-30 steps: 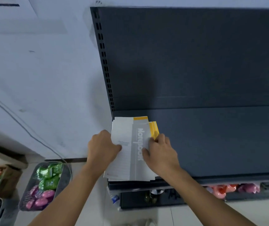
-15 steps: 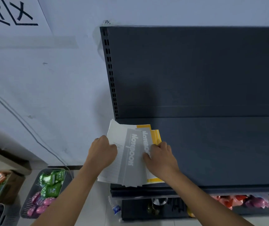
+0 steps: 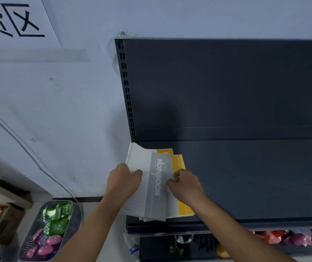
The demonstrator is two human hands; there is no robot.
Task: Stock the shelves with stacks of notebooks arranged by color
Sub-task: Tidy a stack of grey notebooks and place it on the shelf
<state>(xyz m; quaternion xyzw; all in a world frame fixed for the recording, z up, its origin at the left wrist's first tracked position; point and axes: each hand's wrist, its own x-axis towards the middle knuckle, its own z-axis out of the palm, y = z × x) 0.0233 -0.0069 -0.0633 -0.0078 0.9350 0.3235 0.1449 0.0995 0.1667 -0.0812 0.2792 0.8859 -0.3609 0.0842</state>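
Dark shelf, its left end carrying the notebooks: a white-grey stack fanned over yellow ones. Left hand grips the stack's left edge; right hand pinches its right edge in closed fingers. Basket of green and pink packets stands below left. Compared with half a second earlier, the stack sits squarer.

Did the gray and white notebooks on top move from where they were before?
Yes. The gray and white notebooks have slid left off the yellow notebooks, tilting so their left side overhangs the shelf's left end. Both hands hold them.
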